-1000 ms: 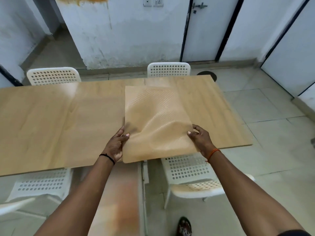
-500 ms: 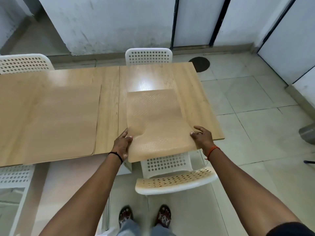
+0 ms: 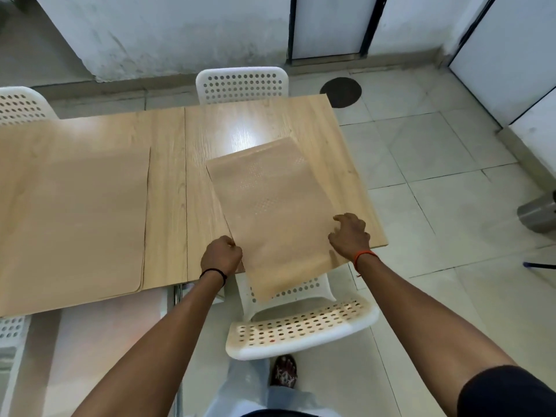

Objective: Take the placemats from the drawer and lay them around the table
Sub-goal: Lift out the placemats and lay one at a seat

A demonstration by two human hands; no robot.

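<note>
Two placemats show on the bench [image 3: 264,121]: one placemat [image 3: 72,212] lies flat and square well off to the left of the fingers, and the second placemat [image 3: 270,212] sits skewed between the two hands, its far end resting on the wood and its near end hanging past the bench edge over the white chair [image 3: 301,329]. The left hand [image 3: 221,257] is curled at the mat's near left edge; its fingers seem to pinch that edge, though the fingertips are tucked out of sight, so I would not swear to it. The right hand [image 3: 350,233] rests on the near right edge with fingers bent down onto the sheet, more pressing than clamping as far as I can see. The mat looks thin, light and limp; the overhanging part droops a little instead of standing straight out, and the surface has a fine dotted texture that should give some grip against the smooth, glossy wood. My guess is it will slide readily when pushed flat but buckle or ripple if shoved from one end only. Best hold, I reckon, is just where the fingers are now, at the two long edges near the near corners, one hand each side, so the sheet can be turned square to the bench edge and drawn forward without folding. Lifted by a single corner it would likely flop. Nothing about it looks fragile.
</note>
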